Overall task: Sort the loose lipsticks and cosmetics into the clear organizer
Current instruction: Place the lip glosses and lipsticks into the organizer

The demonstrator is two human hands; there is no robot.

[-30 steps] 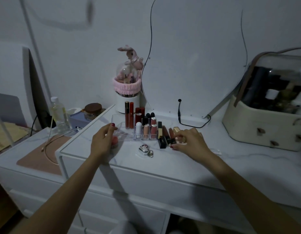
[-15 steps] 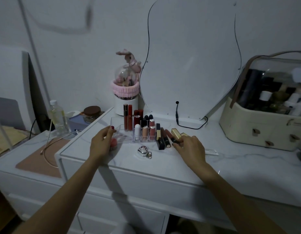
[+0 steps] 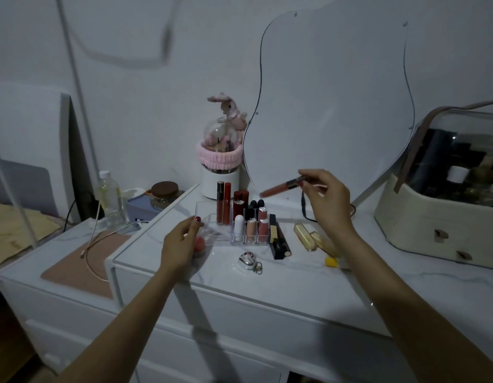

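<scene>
The clear organizer (image 3: 205,217) stands on the white dresser top (image 3: 289,277), holding several upright lipsticks and lip gloss tubes. My left hand (image 3: 180,244) rests against its left front corner, fingers on the clear wall, beside a small pink round compact (image 3: 199,246). My right hand (image 3: 326,197) is raised above the organizer's right side, pinching a red-orange lip gloss tube (image 3: 278,187) by its dark cap, the tube pointing left and down. Loose on the top lie two black lipsticks (image 3: 279,243), gold lipstick cases (image 3: 304,236) and a small yellow item (image 3: 331,261).
A silver keyring charm (image 3: 249,260) lies in front of the organizer. Behind stand a white brush holder with a pink band and toy rabbit (image 3: 220,167), a curvy mirror (image 3: 330,100) with a black cable, and a cream cosmetics case (image 3: 438,217) at right. A lower table at left holds a bottle (image 3: 110,197).
My right hand has lifted from the loose lipsticks on the dresser top, bringing a red-orange lip gloss tube up above the organizer. My left hand stays at the organizer's corner.
</scene>
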